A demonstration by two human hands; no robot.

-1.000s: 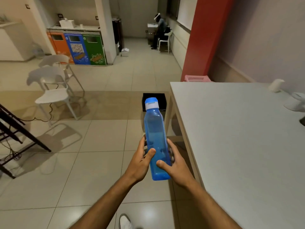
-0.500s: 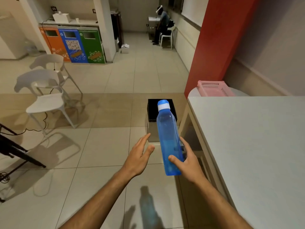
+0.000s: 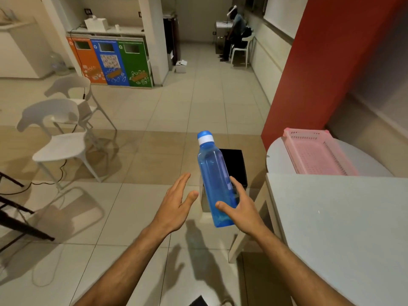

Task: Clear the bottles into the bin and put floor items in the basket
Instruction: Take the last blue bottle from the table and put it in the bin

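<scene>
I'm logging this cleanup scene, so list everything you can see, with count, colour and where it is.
water bottle: one, blue with white collar, held above the floor
bin: one, black, on the floor beside the table, behind the bottle
basket: one, pink, on a round white table
rectangular table: one, white, at right
chairs: two, white, at left
recycling bins: three, orange, blue, green, far wall
seated person: one, far end of the room
pillar: one, red, at right
left hand: open, apart from the bottle
right hand: fingers round the bottle's lower part
</scene>
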